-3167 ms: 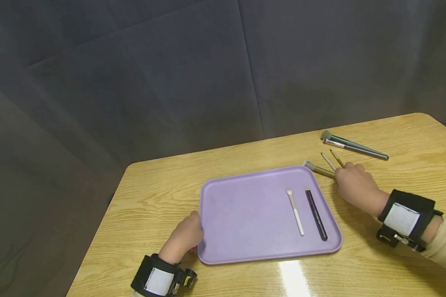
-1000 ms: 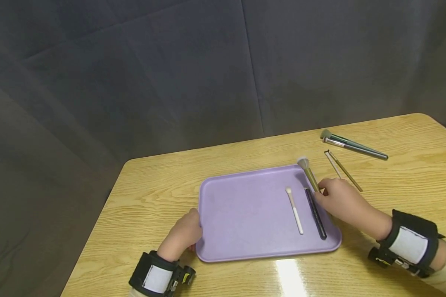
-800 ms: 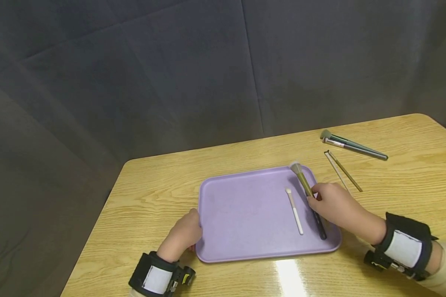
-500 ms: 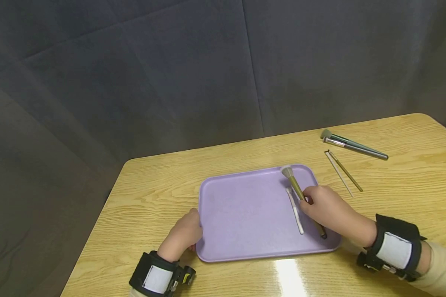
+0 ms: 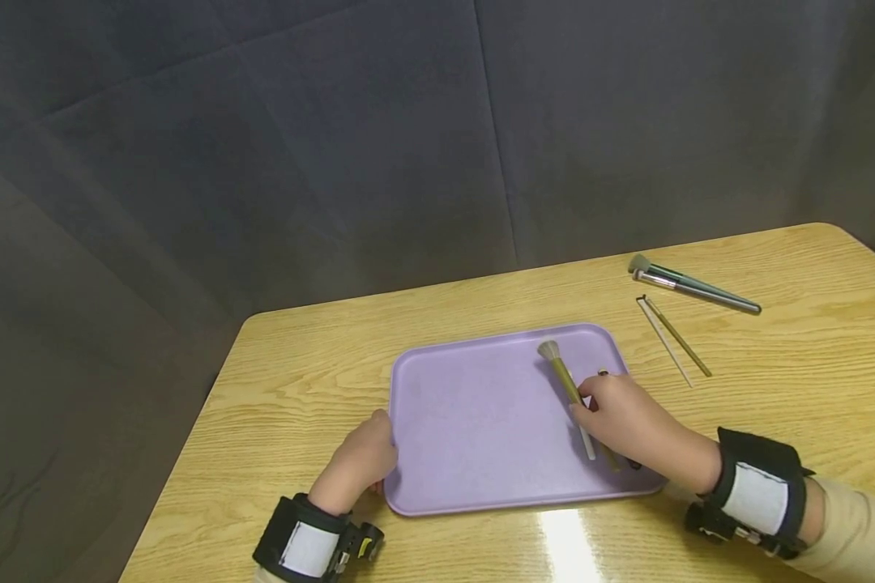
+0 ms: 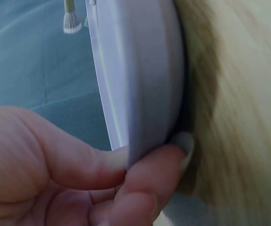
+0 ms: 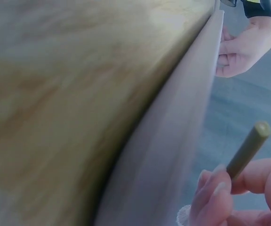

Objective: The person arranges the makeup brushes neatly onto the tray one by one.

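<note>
My left hand pinches the near left rim of the purple tray, thumb above and fingers beneath in the left wrist view. With thumb and fingers, my right hand holds a makeup brush by its olive-gold handle, over the tray's right side. Its pale bristles point toward the back of the tray; the handle end sticks out of the fingers in the right wrist view. Under it lies a white-handled makeup brush, partly covered. The right hand hides most of a dark makeup brush.
Behind the tray's right side, a thin white brush and a thin gold brush lie on the wooden table. Farther back rest a green brush and a grey-handled brush, side by side. A dark curtain hangs behind.
My right hand has picked the olive-gold brush up from the table beside the tray and carried it left over the tray, past the dark brush. The left hand keeps hold of the rim.
</note>
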{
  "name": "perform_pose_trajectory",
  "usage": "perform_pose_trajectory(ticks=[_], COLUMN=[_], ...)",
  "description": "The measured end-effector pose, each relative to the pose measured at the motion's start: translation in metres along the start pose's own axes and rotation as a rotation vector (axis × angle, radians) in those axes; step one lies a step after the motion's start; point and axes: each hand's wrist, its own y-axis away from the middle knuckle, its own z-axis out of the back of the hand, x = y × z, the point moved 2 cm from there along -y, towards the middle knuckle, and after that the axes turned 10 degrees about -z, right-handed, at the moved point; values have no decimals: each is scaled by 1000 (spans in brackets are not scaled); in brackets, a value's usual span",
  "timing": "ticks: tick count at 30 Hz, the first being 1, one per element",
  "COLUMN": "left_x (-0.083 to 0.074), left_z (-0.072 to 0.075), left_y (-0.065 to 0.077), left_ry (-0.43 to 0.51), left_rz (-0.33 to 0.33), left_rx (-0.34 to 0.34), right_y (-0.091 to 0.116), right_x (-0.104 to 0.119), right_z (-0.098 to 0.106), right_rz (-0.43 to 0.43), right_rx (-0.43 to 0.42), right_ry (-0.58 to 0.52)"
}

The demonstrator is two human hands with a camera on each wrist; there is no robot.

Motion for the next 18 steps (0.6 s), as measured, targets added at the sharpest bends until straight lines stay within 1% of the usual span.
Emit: perform_pose_trajectory(ticks=[9,18], left_x=[-1,0], left_z=[0,0], left_y=[1,1], left_ry=[2,3], left_rz=[-6,4], left_rx=[-8,-10], right_y=[0,-1], right_x=[4,5], right_z=[0,-2], right_rz=[-2,-11], right_rx=[11,29], right_ry=[-3,-6])
